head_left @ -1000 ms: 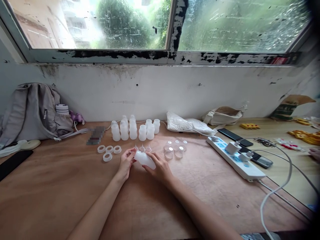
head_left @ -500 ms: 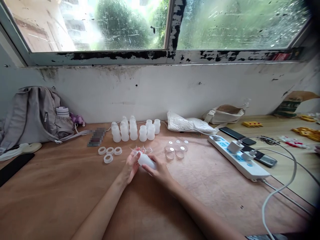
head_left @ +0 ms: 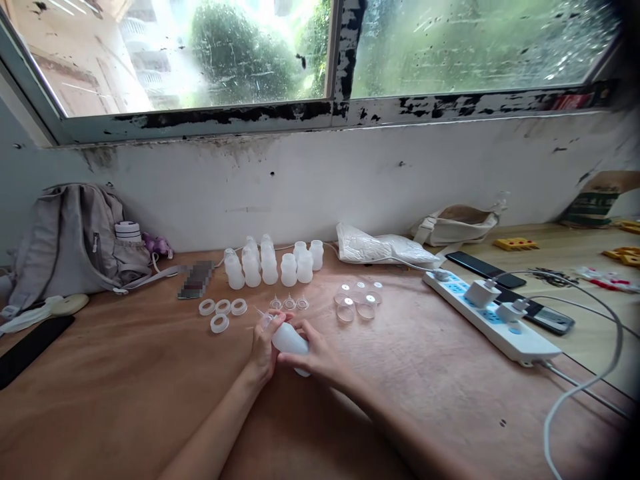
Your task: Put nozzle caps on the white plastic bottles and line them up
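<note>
the held bottle [head_left: 291, 341], milky white and tilted, is between the two hands; every place here is told from it. its neck end leans up and to the left, its base toward the wearer. the left grip [head_left: 263, 347] is closed around the neck end, fingertips gathered at a clear pointed piece [head_left: 267, 319]; the right grip [head_left: 320, 355] is wrapped around the body. whether the base touches the surface [head_left: 150, 380] i cannot tell.

the likeliest trouble seems to be at the neck: pressed from one side at this slant, the clear piece could buckle, sit crooked or pop out. the wall looks smooth, so it could also slide or turn within the right grip if that hand holds too loosely.

just beyond the bottle are three loose pointed pieces [head_left: 289, 305], which a slip forward could knock over. farther beyond, the standing bottles [head_left: 269, 268] crowd near one another, so a bump to one could topple its neighbours. the white rings [head_left: 219, 330] to its left and the clear caps [head_left: 345, 315] to its right look light; a sweeping wrist could scatter them.
</note>
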{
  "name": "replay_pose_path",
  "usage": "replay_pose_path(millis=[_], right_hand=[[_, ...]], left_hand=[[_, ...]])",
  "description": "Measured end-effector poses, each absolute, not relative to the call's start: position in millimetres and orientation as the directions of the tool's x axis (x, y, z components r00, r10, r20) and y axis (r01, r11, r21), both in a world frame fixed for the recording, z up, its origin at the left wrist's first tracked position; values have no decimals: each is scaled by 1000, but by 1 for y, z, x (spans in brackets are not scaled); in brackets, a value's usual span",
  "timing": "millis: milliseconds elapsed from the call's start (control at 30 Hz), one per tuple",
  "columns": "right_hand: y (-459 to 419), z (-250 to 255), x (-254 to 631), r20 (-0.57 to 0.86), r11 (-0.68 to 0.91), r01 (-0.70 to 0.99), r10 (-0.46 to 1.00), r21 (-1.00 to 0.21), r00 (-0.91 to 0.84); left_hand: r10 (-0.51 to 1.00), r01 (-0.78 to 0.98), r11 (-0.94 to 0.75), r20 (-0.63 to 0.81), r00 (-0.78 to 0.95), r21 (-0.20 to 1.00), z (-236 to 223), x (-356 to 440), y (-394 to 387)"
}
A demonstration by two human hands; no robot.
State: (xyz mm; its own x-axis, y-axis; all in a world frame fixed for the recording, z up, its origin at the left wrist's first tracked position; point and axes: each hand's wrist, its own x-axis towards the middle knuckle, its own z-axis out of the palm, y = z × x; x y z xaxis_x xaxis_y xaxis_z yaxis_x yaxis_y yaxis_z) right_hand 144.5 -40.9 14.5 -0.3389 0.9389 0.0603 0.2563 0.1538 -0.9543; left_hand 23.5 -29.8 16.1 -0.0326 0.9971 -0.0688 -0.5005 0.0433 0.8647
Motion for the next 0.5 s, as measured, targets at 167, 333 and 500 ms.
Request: replay_pose_path(millis=[167, 333, 500], right_hand=[[-45, 9, 144, 135, 285, 442, 931, -850, -340], [-45, 12, 141, -50, 65, 272, 917, -960, -395], [-47, 16, 140, -227, -244, 34, 829, -969, -511]], left_hand=[[996, -434, 48, -74, -42, 900, 15, 24, -30], [995, -462, 54, -87, -50, 885, 18, 22, -32], [995, -474, 65, -91, -31, 878, 21, 21, -34]])
